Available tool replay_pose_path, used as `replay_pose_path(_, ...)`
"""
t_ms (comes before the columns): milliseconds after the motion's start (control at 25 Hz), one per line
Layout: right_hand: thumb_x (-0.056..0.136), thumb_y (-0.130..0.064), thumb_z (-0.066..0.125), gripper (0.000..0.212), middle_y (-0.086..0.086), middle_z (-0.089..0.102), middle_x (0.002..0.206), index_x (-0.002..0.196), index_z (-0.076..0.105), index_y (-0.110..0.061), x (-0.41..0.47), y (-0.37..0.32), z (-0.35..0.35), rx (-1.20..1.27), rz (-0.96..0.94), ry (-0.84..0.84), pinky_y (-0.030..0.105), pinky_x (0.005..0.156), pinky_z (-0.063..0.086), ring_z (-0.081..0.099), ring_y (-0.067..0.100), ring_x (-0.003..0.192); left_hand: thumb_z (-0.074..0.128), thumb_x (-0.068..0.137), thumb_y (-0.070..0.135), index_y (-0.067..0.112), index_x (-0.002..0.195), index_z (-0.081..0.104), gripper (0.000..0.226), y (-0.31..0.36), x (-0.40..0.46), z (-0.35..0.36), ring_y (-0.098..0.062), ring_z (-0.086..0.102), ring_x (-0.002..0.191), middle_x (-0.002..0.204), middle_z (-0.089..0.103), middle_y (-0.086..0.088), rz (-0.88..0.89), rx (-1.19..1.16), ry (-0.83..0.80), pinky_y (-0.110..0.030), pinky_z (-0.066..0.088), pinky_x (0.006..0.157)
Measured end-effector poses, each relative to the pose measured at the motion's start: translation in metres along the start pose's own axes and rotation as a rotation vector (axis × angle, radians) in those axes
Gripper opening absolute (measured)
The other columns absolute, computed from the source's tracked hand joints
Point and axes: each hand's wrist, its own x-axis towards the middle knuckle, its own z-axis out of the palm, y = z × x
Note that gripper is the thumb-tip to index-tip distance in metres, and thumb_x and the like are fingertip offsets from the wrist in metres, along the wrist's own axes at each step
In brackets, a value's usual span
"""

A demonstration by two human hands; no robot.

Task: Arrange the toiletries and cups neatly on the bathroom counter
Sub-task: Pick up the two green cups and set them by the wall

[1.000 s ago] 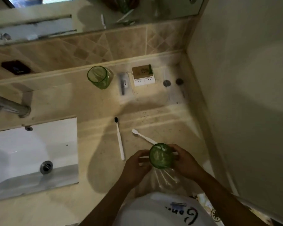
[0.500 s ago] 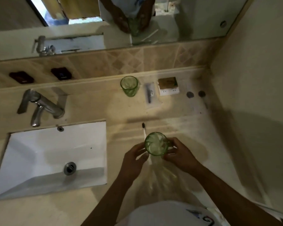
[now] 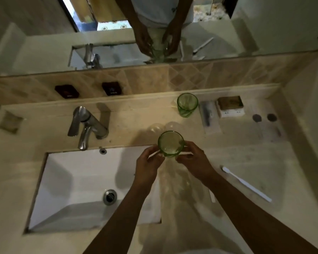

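Note:
I hold a green glass cup (image 3: 170, 143) upright in the air between both hands, above the sink's right edge. My left hand (image 3: 148, 162) grips its left side and my right hand (image 3: 192, 158) its right side. A clear plastic wrapper (image 3: 178, 182) hangs down from the cup. A second green cup (image 3: 187, 104) stands at the back of the counter. To its right lie a wrapped toiletry packet (image 3: 207, 114) and a small box (image 3: 230, 106). A white toothbrush (image 3: 246, 183) lies on the counter (image 3: 255, 158) to my right.
The white sink (image 3: 81, 180) with its drain (image 3: 109, 196) fills the left. A chrome faucet (image 3: 86, 125) stands behind it. Two dark round caps (image 3: 264, 117) rest near the right wall. A mirror (image 3: 44, 43) and tiled backsplash run along the back.
My view swung left and up, so the faucet and sink show more. The cup between my hands rose and went further back; the black-tipped toothbrush is hidden now.

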Motion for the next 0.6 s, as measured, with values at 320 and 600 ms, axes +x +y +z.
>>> replay_pose_path(320,0.08,-0.004,0.068,0.054,-0.006,0.065,0.115,0.129,0.055,-0.024,0.09,-0.018,0.023,0.006,0.041,0.053,0.024,0.078,0.055,0.066,0.007,0.096,0.055,0.094,-0.001,0.021,0.117,0.069,0.035,0.017,0.096,0.018,-0.017,0.069,0.107,0.117,0.072,-0.006,-0.08,-0.19,0.065,-0.03,0.057,0.087)
replay_pose_path(600,0.08,-0.004,0.067,0.058,-0.009,0.066,0.117,0.133,0.055,-0.026,0.123,-0.015,0.03,0.024,0.059,0.094,0.024,0.079,0.054,0.065,0.004,0.099,0.051,0.096,-0.005,0.016,0.117,0.068,0.034,0.027,0.134,0.025,-0.01,0.07,0.103,0.114,0.072,0.0,-0.136,-0.26,0.106,-0.029,0.057,0.091)
